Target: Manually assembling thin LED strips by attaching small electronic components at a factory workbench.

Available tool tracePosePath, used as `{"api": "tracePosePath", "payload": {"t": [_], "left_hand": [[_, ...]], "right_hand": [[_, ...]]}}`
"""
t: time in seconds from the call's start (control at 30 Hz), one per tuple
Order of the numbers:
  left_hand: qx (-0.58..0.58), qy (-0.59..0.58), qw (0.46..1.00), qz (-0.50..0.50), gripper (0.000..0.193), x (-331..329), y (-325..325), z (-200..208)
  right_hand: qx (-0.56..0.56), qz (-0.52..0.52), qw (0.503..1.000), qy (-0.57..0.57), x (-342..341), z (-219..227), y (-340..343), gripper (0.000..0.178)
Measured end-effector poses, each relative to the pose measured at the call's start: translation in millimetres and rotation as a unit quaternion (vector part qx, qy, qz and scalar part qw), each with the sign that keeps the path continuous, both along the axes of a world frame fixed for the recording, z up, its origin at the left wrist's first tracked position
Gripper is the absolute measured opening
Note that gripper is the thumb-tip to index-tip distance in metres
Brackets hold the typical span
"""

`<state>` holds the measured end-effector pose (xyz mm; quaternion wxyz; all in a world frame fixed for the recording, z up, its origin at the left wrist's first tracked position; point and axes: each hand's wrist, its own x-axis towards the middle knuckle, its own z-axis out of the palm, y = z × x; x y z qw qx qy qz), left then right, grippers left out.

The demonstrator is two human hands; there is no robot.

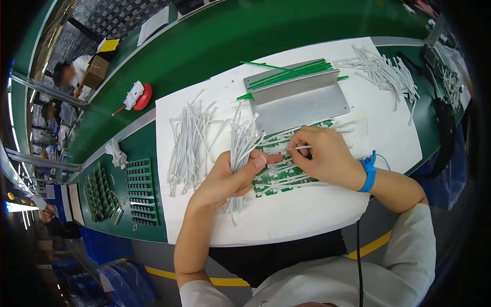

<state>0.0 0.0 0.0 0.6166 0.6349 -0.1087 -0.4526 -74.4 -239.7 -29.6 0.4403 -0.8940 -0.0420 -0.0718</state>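
My left hand (pixel 230 176) is closed round a bundle of thin white cables (pixel 243 135) with small connectors at their ends. Between the thumb and fingers of my right hand (pixel 327 156) is a single white cable (pixel 304 147), just right of my left fingertips. Both hands are over a panel of green circuit boards (pixel 271 190), which they partly cover. Several white cables lie across that panel. A blue strap (pixel 369 173) circles my right wrist.
Behind the panel stands an angled metal plate (pixel 302 105) with green strips (pixel 286 75) along it. Loose white cables lie in a left pile (pixel 189 146) and a right pile (pixel 383 71). Further left are board panels (pixel 141 192) and a red round object (pixel 144 97). People sit far left.
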Motion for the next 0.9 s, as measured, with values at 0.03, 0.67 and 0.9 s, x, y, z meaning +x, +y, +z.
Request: {"api": "tracePosePath", "payload": {"t": [0.03,0.67,0.9], "left_hand": [[-0.006,-0.002,1.000,-0.001,0.020,0.3,-0.8,-0.9],[-0.019,0.015,0.999,0.021,0.018,-1.3,-1.8,-3.9],[-0.021,-0.022,1.000,0.007,0.034,-3.9,-5.4,2.6]], "right_hand": [[-0.005,-0.004,1.000,0.005,-0.3,0.0,-0.3,0.006],[-0.048,-0.010,0.998,-0.035,-3.0,-5.3,5.3,0.006],[-0.068,0.020,0.996,-0.049,-1.3,1.1,1.0,0.008]]}}
